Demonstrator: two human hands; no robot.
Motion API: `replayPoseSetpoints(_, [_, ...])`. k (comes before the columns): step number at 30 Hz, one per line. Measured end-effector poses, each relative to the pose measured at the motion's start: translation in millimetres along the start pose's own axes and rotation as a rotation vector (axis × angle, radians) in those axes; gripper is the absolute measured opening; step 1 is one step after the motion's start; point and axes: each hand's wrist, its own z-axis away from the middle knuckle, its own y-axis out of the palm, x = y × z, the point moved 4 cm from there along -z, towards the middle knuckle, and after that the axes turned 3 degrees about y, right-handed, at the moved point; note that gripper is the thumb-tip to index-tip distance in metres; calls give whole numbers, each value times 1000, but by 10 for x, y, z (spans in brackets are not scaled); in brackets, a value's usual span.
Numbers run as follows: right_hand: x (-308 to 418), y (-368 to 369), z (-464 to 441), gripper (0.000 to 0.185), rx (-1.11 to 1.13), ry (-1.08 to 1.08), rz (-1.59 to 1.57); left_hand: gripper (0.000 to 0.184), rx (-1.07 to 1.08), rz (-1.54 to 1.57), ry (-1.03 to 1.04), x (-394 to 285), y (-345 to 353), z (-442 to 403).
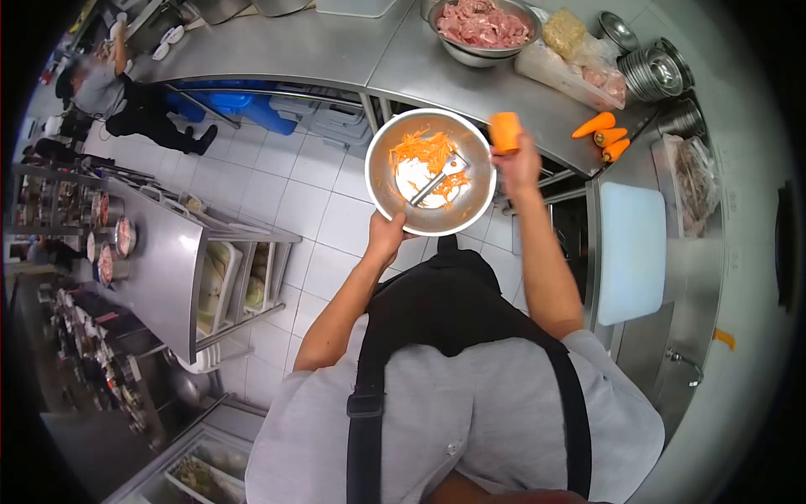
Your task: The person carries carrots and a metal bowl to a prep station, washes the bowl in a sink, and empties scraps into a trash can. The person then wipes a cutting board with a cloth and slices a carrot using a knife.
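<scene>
My left hand (pixel 387 237) grips the near-left rim of a round metal bowl (pixel 380 181), with the fingers partly hidden beneath it. Shredded orange carrot (pixel 424 149) lies in the bowl, along with a metal peeler or grater (pixel 434 183) resting at a slant. My right hand (pixel 519 166) is closed around a thick piece of carrot (pixel 505 133) at the bowl's right side, its cut end pointing up. The bowl is held in the air over the tiled floor.
Raw meat (pixel 483 23) fills a bowl on the steel counter (pixel 336 50). Whole carrots (pixel 594 125) lie near the corner, beyond a pale cutting board (pixel 631 252). A person (pixel 126 101) stands at the upper left. A steel table (pixel 159 269) is at left.
</scene>
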Motion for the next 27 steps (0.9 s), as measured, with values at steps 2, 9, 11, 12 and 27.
replayPoseSetpoints(2, [246,-628,-650,46,-213,-1,317,40,-25,-14,3,-18,174,-33])
replayPoseSetpoints(9, [857,-973,-1272,34,-317,-738,1225,38,-134,-139,26,-161,486,126])
replayPoseSetpoints(11, [741,-450,-770,28,141,-509,1041,36,-115,-171,59,-162,487,139])
replayPoseSetpoints(12, [632,-135,-435,25,396,-272,993,36,-113,-182,55,-188,524,163])
replayPoseSetpoints(27, [971,80,61,17,396,-623,747,35,-38,-191,126,-550,846,146])
